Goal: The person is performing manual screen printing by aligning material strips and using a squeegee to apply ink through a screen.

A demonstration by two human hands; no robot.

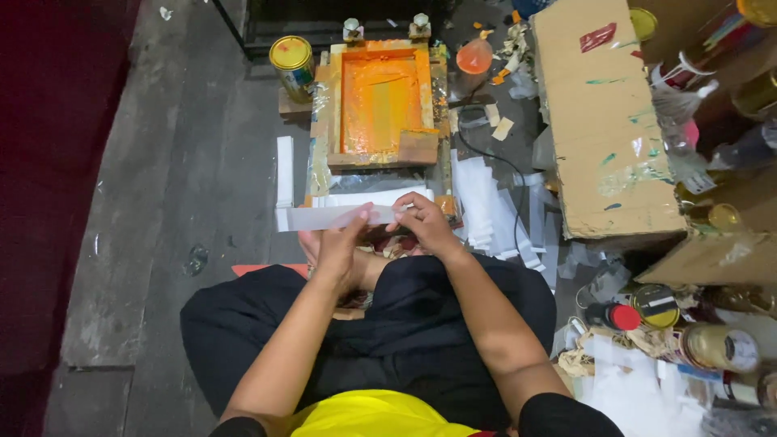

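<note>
A person sat cross-legged on a grey floor (pixel 162 202), seen from above. Both hands held a long white paper strip (pixel 324 217) level above the lap. The left hand (pixel 340 247) pinched its middle; the right hand (pixel 425 222) closed on its right end. Just beyond stood a wooden printing frame (pixel 380 101) coated in orange ink, a yellow-lidded can (pixel 291 61) beside it and a cardboard box (pixel 599 121) to the right.

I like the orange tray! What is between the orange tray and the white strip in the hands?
In the head view, a flat stack of white paper lies between the orange tray and the white strip.
</note>
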